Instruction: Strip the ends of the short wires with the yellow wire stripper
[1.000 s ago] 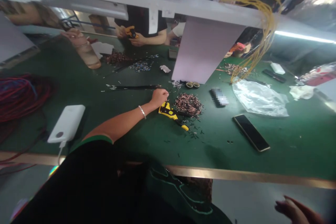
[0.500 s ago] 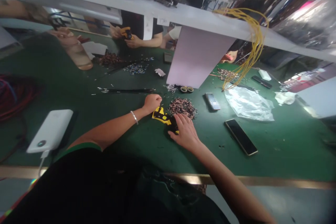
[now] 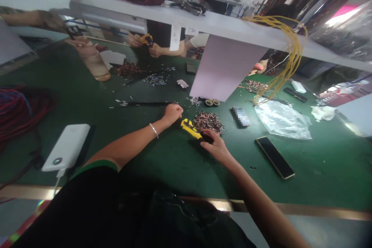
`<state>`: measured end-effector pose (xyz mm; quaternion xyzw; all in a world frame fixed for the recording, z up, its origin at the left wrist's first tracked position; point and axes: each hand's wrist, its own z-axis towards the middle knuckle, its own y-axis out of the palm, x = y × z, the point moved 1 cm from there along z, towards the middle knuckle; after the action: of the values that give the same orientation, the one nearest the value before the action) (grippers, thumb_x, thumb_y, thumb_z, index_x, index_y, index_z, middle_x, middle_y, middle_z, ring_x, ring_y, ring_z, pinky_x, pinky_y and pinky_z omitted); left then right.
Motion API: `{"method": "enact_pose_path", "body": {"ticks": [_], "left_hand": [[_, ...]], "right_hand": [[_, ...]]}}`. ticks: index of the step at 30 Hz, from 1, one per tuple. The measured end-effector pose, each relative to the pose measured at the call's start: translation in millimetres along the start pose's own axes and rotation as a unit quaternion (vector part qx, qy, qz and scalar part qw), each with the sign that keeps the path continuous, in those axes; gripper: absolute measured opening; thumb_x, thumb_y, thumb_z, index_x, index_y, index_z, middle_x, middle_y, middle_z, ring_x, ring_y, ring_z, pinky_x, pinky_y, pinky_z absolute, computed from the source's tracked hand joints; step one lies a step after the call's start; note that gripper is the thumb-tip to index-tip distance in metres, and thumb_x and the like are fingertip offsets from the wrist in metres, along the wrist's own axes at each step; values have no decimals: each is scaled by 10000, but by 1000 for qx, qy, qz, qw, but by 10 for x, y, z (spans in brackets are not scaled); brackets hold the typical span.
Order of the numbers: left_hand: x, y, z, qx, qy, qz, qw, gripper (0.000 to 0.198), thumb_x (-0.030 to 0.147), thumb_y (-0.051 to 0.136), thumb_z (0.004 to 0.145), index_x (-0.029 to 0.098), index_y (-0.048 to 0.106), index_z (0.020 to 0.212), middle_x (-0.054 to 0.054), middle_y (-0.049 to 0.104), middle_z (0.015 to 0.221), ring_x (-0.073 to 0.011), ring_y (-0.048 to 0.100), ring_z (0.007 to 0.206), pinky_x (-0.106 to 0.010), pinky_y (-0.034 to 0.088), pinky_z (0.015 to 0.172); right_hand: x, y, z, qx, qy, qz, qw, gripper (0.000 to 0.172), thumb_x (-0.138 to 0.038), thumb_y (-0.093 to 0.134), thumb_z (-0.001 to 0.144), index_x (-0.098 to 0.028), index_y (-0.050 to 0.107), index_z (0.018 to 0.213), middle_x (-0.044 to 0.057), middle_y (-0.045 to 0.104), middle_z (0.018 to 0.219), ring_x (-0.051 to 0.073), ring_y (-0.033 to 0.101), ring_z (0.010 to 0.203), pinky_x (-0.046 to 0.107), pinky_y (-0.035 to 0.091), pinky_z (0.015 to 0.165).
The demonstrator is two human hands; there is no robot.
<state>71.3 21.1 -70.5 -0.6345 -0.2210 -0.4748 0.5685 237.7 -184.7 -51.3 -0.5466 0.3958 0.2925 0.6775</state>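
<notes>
My right hand (image 3: 216,146) is wrapped round the black handles of a yellow-and-black wire stripper (image 3: 190,128), whose yellow head points up and left. Just left of that head, my left hand (image 3: 173,114) is closed with its fingertips pinched together; whatever is in them is too small to make out. Behind the left hand lies a bundle of thin black wires (image 3: 142,104) with pale tips. A heap of short dark wire pieces with copper-coloured ends (image 3: 209,121) sits beyond the tool. Small pale bits (image 3: 195,101) are scattered behind this heap.
A phone (image 3: 274,157) and a clear plastic bag (image 3: 283,118) lie to the right. At the left are a white power bank (image 3: 66,147) and coiled red wires (image 3: 23,112). A pinkish panel (image 3: 228,68) supports the overhead shelf (image 3: 162,17). Another person's hands (image 3: 155,49) hold a similar tool opposite.
The wire stripper has swung away from my left hand, and its head looks narrower. My right hand has shifted slightly right. The whole view has moved a little.
</notes>
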Motion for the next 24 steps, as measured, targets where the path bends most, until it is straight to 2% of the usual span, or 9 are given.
{"method": "enact_pose_path", "body": {"ticks": [2,4,6,8,11,13,15,19,24], "left_hand": [[-5,-15,8,6,-15,-20,1000,206,203,554,744,141,734,667,-10,657,523,-100,517,446,-228,417,534],[3,-29,8,10,-29,-35,999,203,208,560,742,135,733,665,-12,649,512,-93,496,428,-226,407,516],[16,-40,5,12,-42,-46,998,200,215,568,739,132,729,653,-13,643,501,-89,480,417,-225,399,505],[25,-50,2,15,-52,-54,997,198,218,574,738,129,727,648,-14,639,498,-84,467,412,-223,394,501],[23,-62,1,19,-65,-64,996,188,217,586,736,121,726,655,-15,639,504,-77,455,411,-215,386,496],[11,-69,4,21,-73,-68,995,180,215,597,733,114,725,654,-15,636,502,-75,452,412,-210,381,493],[-4,-72,8,22,-78,-71,994,175,210,604,733,109,725,657,-14,631,497,-73,448,410,-206,376,489],[-27,-65,13,17,-86,-76,993,164,193,603,748,106,729,688,-3,622,495,-66,431,397,-197,364,477],[-39,-49,18,5,-82,-82,993,156,172,599,764,110,729,706,17,599,474,-65,427,389,-198,373,487]], "right_hand": [[-26,-81,-4,17,54,156,986,474,-358,620,726,-200,613,1174,105,709,1118,288,663,1058,502,507,973],[-107,-167,-4,40,66,267,961,443,-379,553,765,-190,610,1162,112,718,1075,274,694,970,488,549,904],[-221,-230,5,35,42,309,950,428,-388,504,781,-189,613,1144,119,714,1073,270,698,934,462,577,836],[-317,-237,24,7,28,309,951,437,-375,507,767,-191,616,1148,121,705,1113,265,690,940,434,583,805],[-354,-124,70,-1,57,363,930,454,-289,573,703,-191,630,1142,96,716,1075,244,682,887,397,574,771],[-316,8,110,28,93,417,904,477,-188,611,624,-195,650,1099,53,728,966,208,667,803,358,559,748],[-272,141,154,36,117,438,890,488,-132,622,571,-198,663,1053,24,723,889,191,648,751,343,545,732],[-237,279,218,60,77,382,919,504,-127,646,561,-215,664,1057,4,700,893,187,622,781,334,512,766],[-209,288,213,23,9,304,952,496,-179,660,630,-212,628,1124,29,680,950,217,618,888,385,486,867]]}}
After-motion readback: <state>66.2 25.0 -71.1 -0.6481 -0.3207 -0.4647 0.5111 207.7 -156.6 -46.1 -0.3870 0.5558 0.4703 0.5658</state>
